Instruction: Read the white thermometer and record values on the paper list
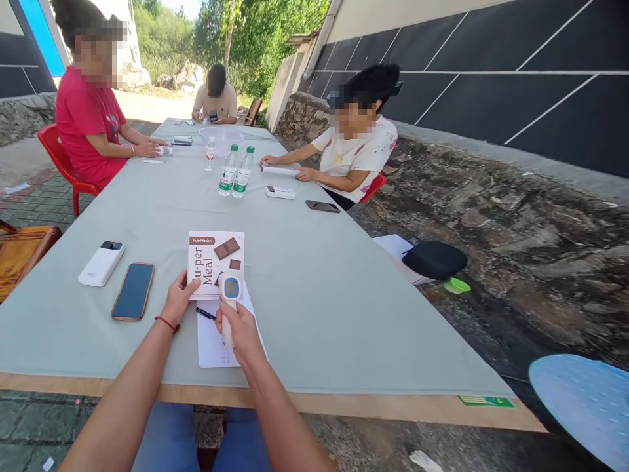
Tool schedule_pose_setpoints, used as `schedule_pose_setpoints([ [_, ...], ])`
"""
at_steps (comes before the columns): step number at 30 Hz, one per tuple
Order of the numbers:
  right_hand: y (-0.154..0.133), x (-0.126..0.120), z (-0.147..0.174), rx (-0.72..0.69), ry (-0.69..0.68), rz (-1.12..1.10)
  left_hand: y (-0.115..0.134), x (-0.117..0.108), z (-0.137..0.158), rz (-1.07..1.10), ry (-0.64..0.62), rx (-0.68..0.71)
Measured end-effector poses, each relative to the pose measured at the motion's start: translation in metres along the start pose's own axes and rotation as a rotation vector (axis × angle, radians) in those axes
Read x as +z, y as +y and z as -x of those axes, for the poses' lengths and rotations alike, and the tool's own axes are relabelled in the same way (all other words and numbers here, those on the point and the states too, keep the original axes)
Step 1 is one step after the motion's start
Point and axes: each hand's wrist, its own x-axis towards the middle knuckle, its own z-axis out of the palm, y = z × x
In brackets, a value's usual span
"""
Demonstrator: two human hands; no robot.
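Observation:
My left hand [181, 298] grips the lower left edge of a white and brown box [211, 255] printed with chocolate pieces, its printed side facing me. In my right hand [242, 328] is a white handheld infrared thermometer [230, 288], my fingers wrapped round its handle. Its blue-rimmed display faces me, and its head overlaps the box's lower right corner. Whether the two touch I cannot tell. Below them lie sheets of white paper [211, 347] with writing on them. A black pen [206, 313] rests on the paper between my hands.
On the table [324, 314] to my left are a phone [133, 292] and a white power bank [101, 263]. Water bottles [228, 172], a clear basin [230, 136], another power bank [280, 192] and a dark phone [323, 206] stand or lie farther off. Three people sit around the table.

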Motion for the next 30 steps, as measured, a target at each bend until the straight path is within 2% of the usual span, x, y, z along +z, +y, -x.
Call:
schedule_pose_setpoints([
  [8,0.000,0.004,0.003,-0.015,0.007,-0.015,-0.003,-0.003,-0.002,-0.011,-0.038,0.010],
  [30,-0.007,0.006,0.015,-0.083,0.019,0.055,0.004,0.001,0.002,0.011,-0.018,-0.005],
])
